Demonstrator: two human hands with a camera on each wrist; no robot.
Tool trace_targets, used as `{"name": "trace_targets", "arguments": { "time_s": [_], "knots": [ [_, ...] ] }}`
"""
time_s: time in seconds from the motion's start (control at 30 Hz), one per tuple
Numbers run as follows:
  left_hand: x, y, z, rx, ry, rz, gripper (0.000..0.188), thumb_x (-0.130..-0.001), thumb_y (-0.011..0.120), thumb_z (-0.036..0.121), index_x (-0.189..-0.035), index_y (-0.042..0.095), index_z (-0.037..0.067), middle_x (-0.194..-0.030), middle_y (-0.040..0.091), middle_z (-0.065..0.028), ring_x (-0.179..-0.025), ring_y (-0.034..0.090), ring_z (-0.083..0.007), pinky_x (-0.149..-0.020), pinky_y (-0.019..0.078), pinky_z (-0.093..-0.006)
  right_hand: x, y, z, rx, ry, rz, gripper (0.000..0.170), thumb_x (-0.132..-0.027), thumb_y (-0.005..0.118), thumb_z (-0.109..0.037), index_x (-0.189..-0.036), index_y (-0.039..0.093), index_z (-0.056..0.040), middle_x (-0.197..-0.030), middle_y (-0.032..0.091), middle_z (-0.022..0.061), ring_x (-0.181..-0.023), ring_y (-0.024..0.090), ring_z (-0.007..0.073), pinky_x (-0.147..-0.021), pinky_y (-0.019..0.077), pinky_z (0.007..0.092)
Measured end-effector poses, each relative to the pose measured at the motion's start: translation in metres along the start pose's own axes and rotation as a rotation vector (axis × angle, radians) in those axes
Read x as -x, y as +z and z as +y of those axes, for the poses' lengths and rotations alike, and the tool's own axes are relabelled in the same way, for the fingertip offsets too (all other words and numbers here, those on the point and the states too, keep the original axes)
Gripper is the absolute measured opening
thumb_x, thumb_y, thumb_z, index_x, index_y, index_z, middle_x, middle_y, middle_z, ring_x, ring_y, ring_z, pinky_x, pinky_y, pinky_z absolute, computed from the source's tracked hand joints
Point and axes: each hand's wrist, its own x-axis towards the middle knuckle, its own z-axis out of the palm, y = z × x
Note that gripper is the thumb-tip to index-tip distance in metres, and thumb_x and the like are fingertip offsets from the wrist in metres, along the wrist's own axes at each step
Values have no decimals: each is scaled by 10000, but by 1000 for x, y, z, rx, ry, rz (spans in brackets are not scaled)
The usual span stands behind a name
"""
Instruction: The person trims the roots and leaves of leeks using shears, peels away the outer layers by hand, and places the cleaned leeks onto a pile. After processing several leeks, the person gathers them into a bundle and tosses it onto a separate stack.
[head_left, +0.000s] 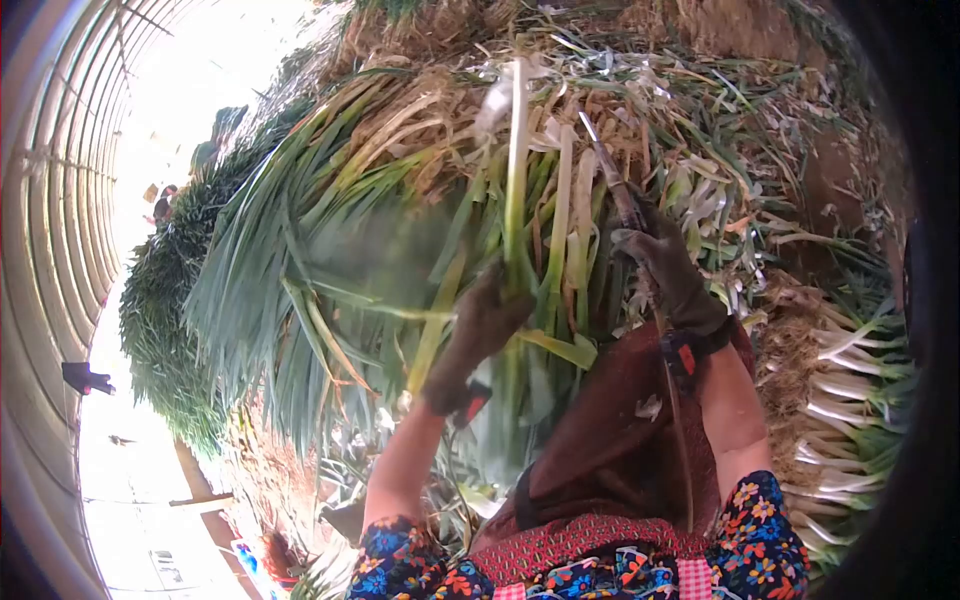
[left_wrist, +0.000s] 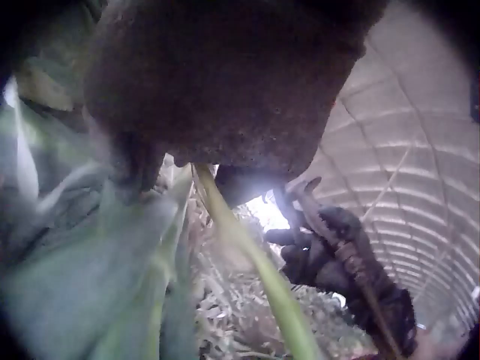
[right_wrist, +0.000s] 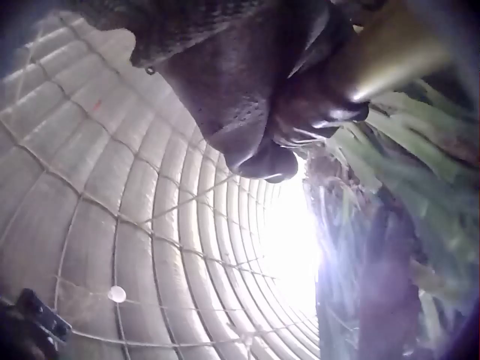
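In the head view my gloved left hand (head_left: 482, 325) grips a long leek (head_left: 517, 170) by its green part, its pale end pointing up and away. The gloved right hand (head_left: 668, 265) holds a long thin tool (head_left: 622, 195) with a narrow metal tip, just right of the leek. The left wrist view shows the dark glove (left_wrist: 225, 90) around the leek stalk (left_wrist: 262, 274), with the right hand (left_wrist: 337, 262) and its tool beyond. In the right wrist view the right glove (right_wrist: 232, 97) is curled round a thick handle (right_wrist: 397, 52).
A heap of leeks (head_left: 270, 270) lies to the left, with loose peelings (head_left: 700, 180) to the right. White-stemmed leeks (head_left: 845, 410) are lined up at the far right. A brown apron (head_left: 610, 430) covers my lap; a ribbed greenhouse wall (head_left: 50, 200) curves at the left.
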Motion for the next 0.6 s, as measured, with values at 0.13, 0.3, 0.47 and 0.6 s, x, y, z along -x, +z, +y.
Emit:
{"name": "trace_targets", "arguments": {
  "time_s": [0.13, 0.3, 0.47, 0.6],
  "knots": [
    [-27, 12, -33, -399, 89, 39, 596, -830, 699, 313, -1334, 547, 33, -1068, 671, -194, -954, 667, -338, -804, 509, -469, 7, 5, -20, 217, 42, -119, 672, -816, 692, -242, -1421, 486, -35, -1040, 655, 73, -863, 608, 155, -823, 501, 310],
    [-31, -1, -49, -1049, 61, 181, 504, -798, 697, 335, -1244, 614, 117, -1094, 633, -166, -1055, 607, -367, -781, 499, -507, 34, 43, -12, 527, 161, -364, 708, -782, 709, -335, -1378, 509, -11, -1059, 676, 246, -983, 673, 342, -881, 511, 400],
    [-55, 1, -91, -1154, 186, 244, 429, -756, 693, 290, -1152, 639, 135, -1056, 619, -145, -993, 607, -354, -722, 489, -479, 48, 57, 6, 897, 269, -453, 721, -753, 725, -344, -1349, 512, 2, -996, 653, 305, -967, 639, 463, -847, 516, 479],
    [-73, 3, -89, -1244, 280, 182, 307, -781, 653, 228, -1073, 650, 134, -1001, 624, -141, -925, 624, -342, -689, 481, -457, 48, 54, -8, 870, 313, -401, 722, -741, 735, -364, -1321, 523, 11, -967, 660, 293, -948, 642, 465, -835, 513, 496]
  ]
}}
